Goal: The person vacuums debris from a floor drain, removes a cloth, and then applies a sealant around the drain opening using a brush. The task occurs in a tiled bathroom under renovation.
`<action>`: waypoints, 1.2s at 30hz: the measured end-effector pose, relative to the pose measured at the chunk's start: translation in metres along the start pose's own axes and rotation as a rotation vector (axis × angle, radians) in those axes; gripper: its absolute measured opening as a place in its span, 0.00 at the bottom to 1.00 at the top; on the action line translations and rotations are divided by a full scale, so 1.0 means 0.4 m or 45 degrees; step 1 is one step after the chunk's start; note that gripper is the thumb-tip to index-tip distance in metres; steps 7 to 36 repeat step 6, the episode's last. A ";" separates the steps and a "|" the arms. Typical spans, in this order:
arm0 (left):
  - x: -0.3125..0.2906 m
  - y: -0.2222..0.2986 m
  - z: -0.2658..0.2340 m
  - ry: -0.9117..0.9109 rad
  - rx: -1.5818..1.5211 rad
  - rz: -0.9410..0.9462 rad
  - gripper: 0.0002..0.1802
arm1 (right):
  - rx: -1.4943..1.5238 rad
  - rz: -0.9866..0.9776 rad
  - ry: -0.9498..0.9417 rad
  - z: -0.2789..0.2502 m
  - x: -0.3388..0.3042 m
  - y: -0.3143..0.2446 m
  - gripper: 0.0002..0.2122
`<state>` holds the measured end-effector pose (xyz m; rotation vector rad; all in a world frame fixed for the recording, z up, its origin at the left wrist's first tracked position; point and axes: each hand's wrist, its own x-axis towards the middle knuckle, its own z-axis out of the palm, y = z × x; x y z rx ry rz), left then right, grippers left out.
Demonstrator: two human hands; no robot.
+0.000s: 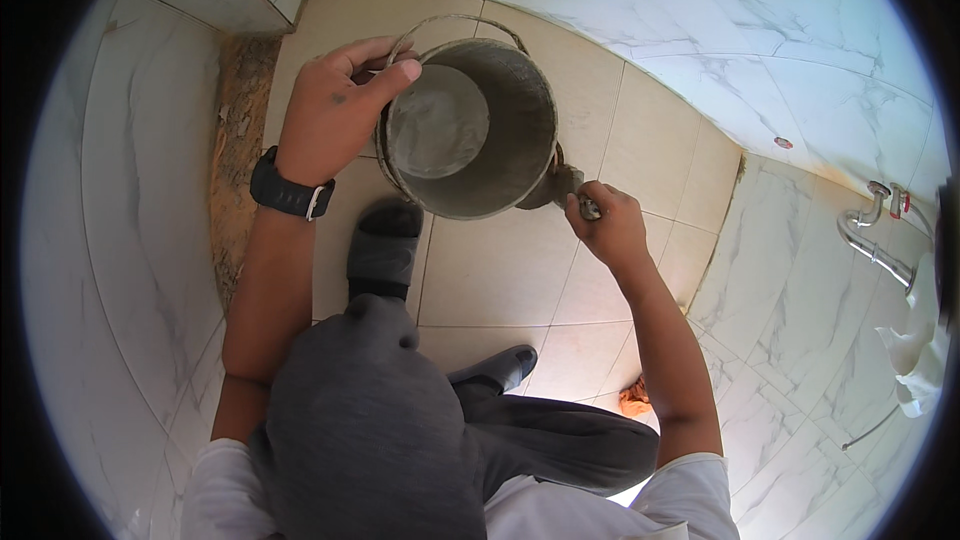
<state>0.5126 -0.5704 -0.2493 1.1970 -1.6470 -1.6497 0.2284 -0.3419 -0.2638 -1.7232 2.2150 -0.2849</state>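
A cement-stained bucket (525, 130) is tipped so its mouth faces me, with a pale grey patch on its inside bottom. My left hand (345, 105), wearing a black watch, grips the bucket's left rim, thumb at the edge, beside the raised wire handle (455, 17). Against the outside right of the rim is a cement-smeared trowel (566, 183), and my right hand (612, 225) is closed round its handle. Much of the trowel's blade is hidden or hard to make out there.
Beige floor tiles (500, 285) lie under my slippered feet. Marbled wall tiles (130, 220) surround me, with a rough unfinished strip (240, 130) at left. Metal pipes (870, 235) stick out at right. An orange cloth (634, 397) lies near my right knee.
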 end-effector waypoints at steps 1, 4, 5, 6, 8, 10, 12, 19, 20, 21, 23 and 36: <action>0.001 -0.003 -0.002 0.005 0.014 -0.019 0.24 | -0.001 -0.018 0.020 -0.010 0.005 -0.004 0.08; 0.006 -0.012 0.000 0.015 0.016 -0.037 0.24 | 0.072 0.101 0.043 -0.051 0.023 -0.020 0.09; 0.007 -0.015 -0.001 0.016 0.005 -0.036 0.24 | 0.113 0.149 0.010 -0.060 0.031 -0.028 0.09; 0.010 -0.017 -0.002 0.017 -0.006 -0.031 0.24 | 0.154 0.198 -0.018 -0.064 0.046 -0.035 0.08; 0.010 -0.017 -0.002 0.017 -0.006 -0.031 0.24 | 0.154 0.198 -0.018 -0.064 0.046 -0.035 0.08; 0.010 -0.017 -0.002 0.017 -0.006 -0.031 0.24 | 0.154 0.198 -0.018 -0.064 0.046 -0.035 0.08; 0.010 -0.017 -0.002 0.017 -0.006 -0.031 0.24 | 0.154 0.198 -0.018 -0.064 0.046 -0.035 0.08; 0.010 -0.017 -0.002 0.017 -0.006 -0.031 0.24 | 0.154 0.198 -0.018 -0.064 0.046 -0.035 0.08; 0.010 -0.017 -0.002 0.017 -0.006 -0.031 0.24 | 0.154 0.198 -0.018 -0.064 0.046 -0.035 0.08; 0.010 -0.017 -0.002 0.017 -0.006 -0.031 0.24 | 0.154 0.198 -0.018 -0.064 0.046 -0.035 0.08; 0.010 -0.017 -0.002 0.017 -0.006 -0.031 0.24 | 0.154 0.198 -0.018 -0.064 0.046 -0.035 0.08; 0.010 -0.017 -0.002 0.017 -0.006 -0.031 0.24 | 0.154 0.198 -0.018 -0.064 0.046 -0.035 0.08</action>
